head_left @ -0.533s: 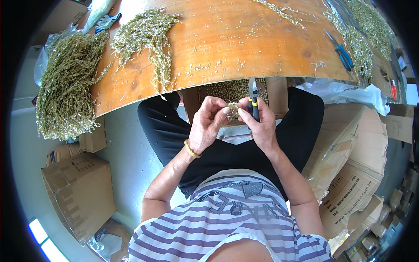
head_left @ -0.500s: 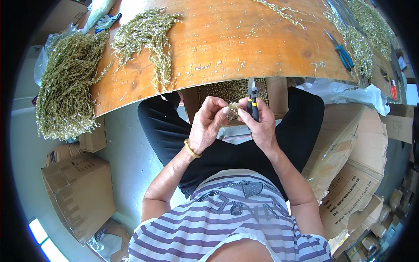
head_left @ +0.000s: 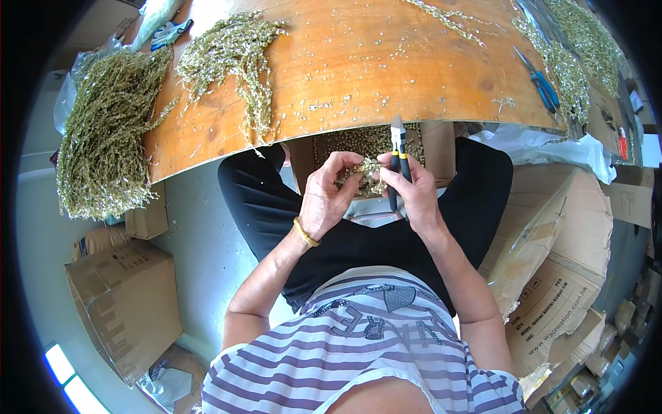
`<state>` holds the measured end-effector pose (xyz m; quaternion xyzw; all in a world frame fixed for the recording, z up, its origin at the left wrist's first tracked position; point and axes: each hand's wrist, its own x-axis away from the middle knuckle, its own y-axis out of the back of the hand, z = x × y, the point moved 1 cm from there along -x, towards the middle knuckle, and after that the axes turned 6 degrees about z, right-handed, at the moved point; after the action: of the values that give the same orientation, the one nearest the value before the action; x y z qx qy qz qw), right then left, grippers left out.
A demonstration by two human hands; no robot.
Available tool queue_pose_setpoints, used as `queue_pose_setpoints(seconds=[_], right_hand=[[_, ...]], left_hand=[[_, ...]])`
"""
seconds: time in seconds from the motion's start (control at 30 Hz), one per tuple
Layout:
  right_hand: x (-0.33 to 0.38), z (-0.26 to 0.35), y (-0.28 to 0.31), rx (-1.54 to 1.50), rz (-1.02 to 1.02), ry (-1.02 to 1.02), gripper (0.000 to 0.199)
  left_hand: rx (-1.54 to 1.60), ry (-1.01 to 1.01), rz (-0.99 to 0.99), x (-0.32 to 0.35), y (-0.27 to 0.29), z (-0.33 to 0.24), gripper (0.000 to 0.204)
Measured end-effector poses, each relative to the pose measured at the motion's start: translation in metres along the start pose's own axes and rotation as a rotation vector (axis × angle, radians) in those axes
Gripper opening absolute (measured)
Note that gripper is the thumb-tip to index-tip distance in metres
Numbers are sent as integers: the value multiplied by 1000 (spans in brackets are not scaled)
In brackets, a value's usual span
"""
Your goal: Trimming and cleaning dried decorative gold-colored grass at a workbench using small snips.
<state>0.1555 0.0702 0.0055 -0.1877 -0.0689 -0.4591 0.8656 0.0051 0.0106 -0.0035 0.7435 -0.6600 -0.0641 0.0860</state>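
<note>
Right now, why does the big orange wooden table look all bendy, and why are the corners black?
In the head view, the fisheye lens curves the orange wooden table toward the rim and leaves black corners. Daylight is even and soft; the left hand, the right hand and the black-and-yellow cutters look sharp, without glare.

Single head-worn fisheye, straight down, close above lap and table (head_left: 386, 76) edge.

Bright, even daylight; soft shadows; sharp centre; strong fisheye bending, black vignette at rim.
</note>
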Motion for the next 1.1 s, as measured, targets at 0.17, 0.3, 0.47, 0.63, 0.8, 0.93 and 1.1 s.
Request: queue_pose_setpoints(seconds=[0.17, 0.3, 0.47, 0.63, 0.8, 0.93, 1.1], right_hand=[[-1, -10, -1, -304, -9, -120, 24], [2, -16, -4, -200, -41, -39, 26], [-2, -22, -6, 24, -91, 145, 28], [-2, -18, -3, -167, -69, 21, 27], [-2, -17, -5, -53, -83, 95, 26], [1, -15, -10, 43, -81, 189, 26], [4, -17, -13, 106, -119, 218, 24]], left_hand=[[-187, -157, -109, -4, 0, -7, 20], [-43, -93, -155, -6, -5, 4, 17], [212, 56, -100, -5, -11, 9, 14], [582, 202, -23, -9, -11, -2, 14], [-5, -198, -121, -11, -9, 7, 16], [-249, -160, -113, -9, -6, 9, 15], [97, 13, -23, -8, -8, 10, 11]])
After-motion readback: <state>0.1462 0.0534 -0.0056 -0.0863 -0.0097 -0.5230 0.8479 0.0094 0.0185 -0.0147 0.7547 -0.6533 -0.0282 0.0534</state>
